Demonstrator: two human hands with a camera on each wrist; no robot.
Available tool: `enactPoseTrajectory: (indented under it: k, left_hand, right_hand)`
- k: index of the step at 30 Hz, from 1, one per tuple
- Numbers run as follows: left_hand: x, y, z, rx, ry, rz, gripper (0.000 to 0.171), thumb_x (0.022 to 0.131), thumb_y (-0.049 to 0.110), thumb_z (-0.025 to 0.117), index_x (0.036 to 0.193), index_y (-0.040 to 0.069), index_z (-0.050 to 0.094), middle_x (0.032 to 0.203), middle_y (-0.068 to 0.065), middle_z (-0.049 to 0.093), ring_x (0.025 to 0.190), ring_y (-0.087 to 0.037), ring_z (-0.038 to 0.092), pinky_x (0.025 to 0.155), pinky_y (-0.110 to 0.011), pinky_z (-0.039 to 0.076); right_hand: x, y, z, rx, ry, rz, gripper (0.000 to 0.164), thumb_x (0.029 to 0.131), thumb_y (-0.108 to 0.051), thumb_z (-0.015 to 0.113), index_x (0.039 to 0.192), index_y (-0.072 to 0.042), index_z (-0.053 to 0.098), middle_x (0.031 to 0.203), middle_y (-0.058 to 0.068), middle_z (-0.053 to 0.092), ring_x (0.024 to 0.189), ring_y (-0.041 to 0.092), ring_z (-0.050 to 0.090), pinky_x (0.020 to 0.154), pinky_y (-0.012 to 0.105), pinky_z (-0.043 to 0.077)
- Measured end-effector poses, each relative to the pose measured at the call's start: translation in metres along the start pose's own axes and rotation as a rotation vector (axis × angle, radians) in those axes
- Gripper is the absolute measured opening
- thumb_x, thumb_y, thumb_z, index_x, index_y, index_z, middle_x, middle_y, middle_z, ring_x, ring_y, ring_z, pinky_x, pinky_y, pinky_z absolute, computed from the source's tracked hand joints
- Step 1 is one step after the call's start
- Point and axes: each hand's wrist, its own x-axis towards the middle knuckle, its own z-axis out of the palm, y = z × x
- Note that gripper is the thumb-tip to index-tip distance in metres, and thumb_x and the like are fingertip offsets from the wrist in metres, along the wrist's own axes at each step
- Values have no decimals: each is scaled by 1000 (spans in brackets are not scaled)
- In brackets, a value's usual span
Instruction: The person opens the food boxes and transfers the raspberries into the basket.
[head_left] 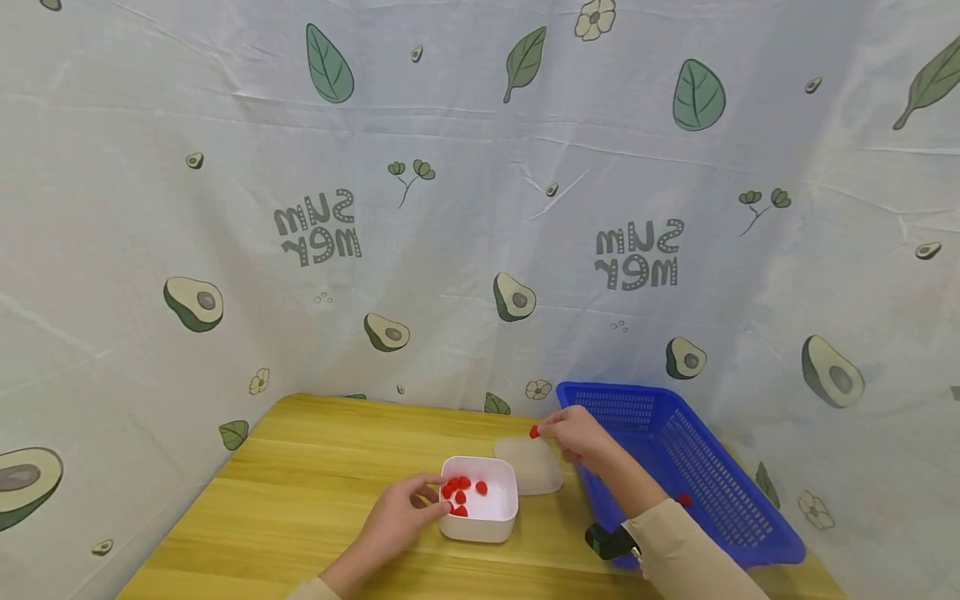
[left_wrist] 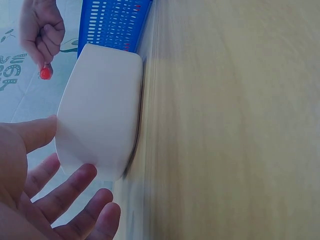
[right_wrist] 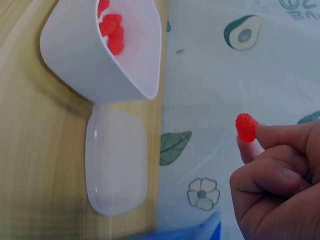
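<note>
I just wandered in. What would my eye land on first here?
Probably the big blue basket at the right of the wooden table. Then the red raspberry-like pieces in the white box near the table's middle, with another red piece pinched in the person's right-hand grip. Behind everything hangs a pale sheet printed with avocados and leaves.
</note>
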Motion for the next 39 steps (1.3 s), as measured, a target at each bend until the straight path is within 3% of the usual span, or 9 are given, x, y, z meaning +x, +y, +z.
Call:
enactPoseTrajectory:
  k: [15, 24, 26, 29, 32, 35, 39]
  left_hand:
    - [-2, 1, -2, 21, 10, 16, 37, 89, 31, 77, 123, 16, 70, 96, 5, 70, 84, -15, 59, 70, -29, 48]
    - [0, 1, -1, 16, 13, 19, 39, 88, 32, 77, 123, 15, 70, 96, 4, 70, 85, -15, 60, 71, -29, 49]
    - [-1, 1, -1, 11, 12, 22, 39, 88, 32, 77, 123, 15, 70, 96, 4, 69, 85, -15, 60, 71, -29, 49]
    - [-1, 2, -2, 8, 12, 29, 39, 88, 31, 77, 123, 14, 70, 96, 3, 70, 84, -15, 60, 70, -28, 49]
    - [-2, 2, -2, 5, 11, 34, 39, 88, 31, 77, 123, 14, 70, 96, 3, 70, 84, -15, 59, 70, -28, 48]
    - [-2, 3, -2, 4, 8, 26, 39, 88, 31, 77, 123, 15, 70, 96, 3, 69, 84, -15, 59, 70, -28, 48]
    - [-2, 3, -3, 0, 2, 18, 39, 89, 31, 77, 123, 15, 69, 95, 3, 69, 84, -15, 59, 71, -29, 48]
  right_hand:
    - [-2, 23, -47, -8, 10, -33, 30, 98, -6, 59, 118, 15, 64, 53, -6, 30, 46, 9, 23, 46, 24, 27]
    - [1, 45, -75, -16, 29, 1, 35, 97, -5, 58, 121, 20, 60, 50, -6, 29, 45, 10, 26, 45, 27, 27]
    - [2, 50, -81, -9, 30, 3, 30, 95, -3, 58, 115, 19, 63, 50, -6, 28, 45, 10, 26, 46, 27, 28]
    - [4, 57, -88, -35, 44, 23, 15, 94, -4, 60, 88, 6, 68, 49, -7, 29, 45, 10, 26, 47, 28, 29]
    - [7, 64, -95, -79, 69, 60, 36, 94, -7, 62, 61, -9, 50, 47, -8, 29, 44, 9, 27, 46, 27, 28]
    - [7, 70, -101, -118, 80, 82, 48, 95, -8, 61, 55, -16, 37, 46, -8, 29, 43, 8, 27, 45, 25, 27]
    - [5, 74, -107, -154, 101, 114, 50, 95, -8, 61, 54, -17, 35, 46, -8, 30, 43, 8, 28, 44, 24, 28]
